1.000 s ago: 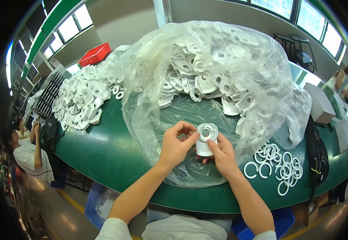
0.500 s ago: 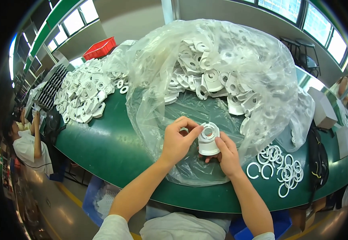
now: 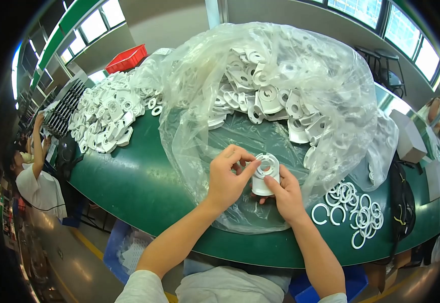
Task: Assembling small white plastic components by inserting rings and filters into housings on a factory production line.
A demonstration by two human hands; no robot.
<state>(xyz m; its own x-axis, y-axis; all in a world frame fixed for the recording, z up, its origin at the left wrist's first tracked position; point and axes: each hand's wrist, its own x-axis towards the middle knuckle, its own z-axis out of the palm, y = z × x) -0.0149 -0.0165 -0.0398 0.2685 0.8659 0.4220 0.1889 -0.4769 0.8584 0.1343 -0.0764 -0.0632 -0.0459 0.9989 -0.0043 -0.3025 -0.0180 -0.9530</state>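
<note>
My right hand (image 3: 289, 196) holds a white plastic housing (image 3: 261, 186) with a round opening at its top, the thumb lying across its front and the fingers behind. At the housing's upper left rim, my left hand (image 3: 226, 175) pinches with thumb and forefinger, its other fingers curled. Whether a separate ring sits in the opening I cannot tell. Beneath both hands spreads the mouth of a large clear plastic bag (image 3: 192, 91), which is full of similar white housings (image 3: 269, 100). White open rings (image 3: 362, 218) lie in a loose heap to the right.
Another heap of white parts (image 3: 109, 113) covers the left of the green table (image 3: 129, 182), near a red bin (image 3: 126, 59) and stacked black trays (image 3: 64, 116). A black bag (image 3: 403, 202) and grey boxes (image 3: 407, 136) stand at right. A co-worker (image 3: 40, 187) sits far left.
The housing has turned slightly more upright in my hands, and my right thumb has slid onto its front. The co-worker at far left has raised an arm.
</note>
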